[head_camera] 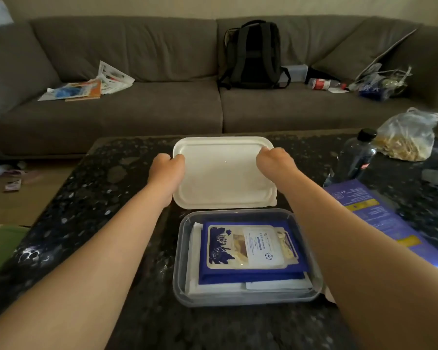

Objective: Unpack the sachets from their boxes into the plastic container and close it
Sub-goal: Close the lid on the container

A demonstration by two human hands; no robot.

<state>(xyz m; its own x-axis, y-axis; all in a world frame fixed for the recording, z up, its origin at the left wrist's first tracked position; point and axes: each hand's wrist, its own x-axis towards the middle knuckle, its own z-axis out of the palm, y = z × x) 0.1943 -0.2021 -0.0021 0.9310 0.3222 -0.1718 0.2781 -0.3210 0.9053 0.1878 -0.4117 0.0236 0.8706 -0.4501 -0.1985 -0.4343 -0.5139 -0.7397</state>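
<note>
- White lid [225, 178] lies over the dark speckled table [127, 188], just beyond the plastic container [181, 271] and close beside its far rim. Whether it rests on the stone or is raised a little cannot be told.
- Left hand [165, 170] is at the lid's left edge, toward the far corner. Its fingers are curled down over the rim and grip it, the fingertips hidden under the knuckles.
- Right hand [273, 160] is at the lid's far right corner, fingers likewise bent and closed over the rim. Where its thumb lies cannot be told.
- The lid spans the gap between the two hands, and its near edge is free of both.
- The plastic container stands uncovered, nearer the person, between the two forearms.
- Sachets [248, 246] fill it: a blue and white one with a floral print lies flat on top, over blue and pale ones beneath.
- A purple box [379, 218] lies on the table right of the container, partly under the right forearm.
- A dark bottle [357, 157] with a black cap stands further right, near a clear bag [407, 135].
- A grey sofa [137, 109] behind the table holds a black backpack [253, 54] and loose papers [94, 84].
</note>
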